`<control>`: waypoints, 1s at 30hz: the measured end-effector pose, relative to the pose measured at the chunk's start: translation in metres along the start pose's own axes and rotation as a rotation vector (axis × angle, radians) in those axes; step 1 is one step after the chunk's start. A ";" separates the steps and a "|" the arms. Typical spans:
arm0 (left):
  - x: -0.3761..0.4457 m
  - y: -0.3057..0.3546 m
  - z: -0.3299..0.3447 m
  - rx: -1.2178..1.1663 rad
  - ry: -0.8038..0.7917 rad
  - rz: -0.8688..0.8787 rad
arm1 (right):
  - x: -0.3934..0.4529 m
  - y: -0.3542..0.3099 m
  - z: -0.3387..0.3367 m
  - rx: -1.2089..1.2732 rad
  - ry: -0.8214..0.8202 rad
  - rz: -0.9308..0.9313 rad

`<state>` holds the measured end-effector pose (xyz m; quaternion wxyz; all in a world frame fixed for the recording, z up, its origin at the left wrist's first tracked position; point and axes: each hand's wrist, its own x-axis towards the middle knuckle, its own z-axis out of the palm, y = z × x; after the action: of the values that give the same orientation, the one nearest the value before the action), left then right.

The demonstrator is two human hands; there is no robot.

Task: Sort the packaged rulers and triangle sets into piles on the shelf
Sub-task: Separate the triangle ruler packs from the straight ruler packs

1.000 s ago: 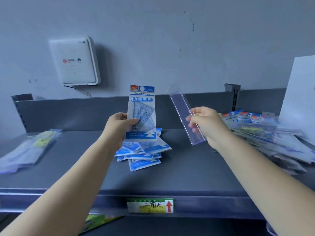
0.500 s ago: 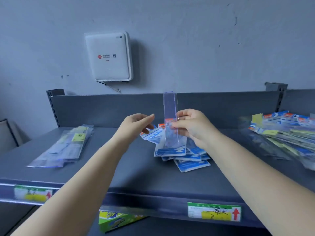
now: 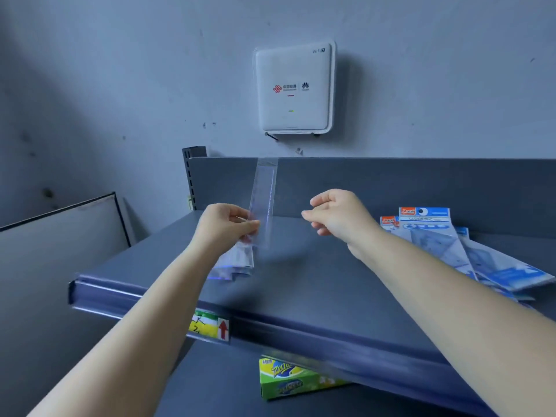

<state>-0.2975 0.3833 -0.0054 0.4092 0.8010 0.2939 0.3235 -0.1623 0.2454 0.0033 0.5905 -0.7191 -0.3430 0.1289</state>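
While the left hand [image 3: 226, 225] pinches the lower part of a clear packaged ruler [image 3: 264, 203] between thumb and fingers, the ruler stands nearly upright above a grey shelf [image 3: 301, 284]. Directly beneath that grip lies a small pile of clear ruler packets [image 3: 234, 264]. To the right of the grip, apart from the ruler, the right hand [image 3: 338, 213] hovers with fingers loosely curled, holding nothing. Further right sits a pile of blue triangle set packets [image 3: 451, 245].
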 end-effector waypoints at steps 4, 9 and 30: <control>0.014 -0.032 -0.020 0.505 0.044 -0.067 | 0.003 0.004 0.015 -0.110 -0.034 -0.011; 0.010 -0.030 -0.013 0.784 0.183 0.054 | 0.003 0.001 0.005 -0.513 -0.013 -0.123; -0.087 0.157 0.233 0.965 -0.051 0.745 | -0.109 0.053 -0.242 -1.498 0.210 -0.310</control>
<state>-0.1420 0.1335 -0.0031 -0.1339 0.9524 0.0974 0.2558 -0.0812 -0.0130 -0.0052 -0.0129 -0.8789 -0.3779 -0.2907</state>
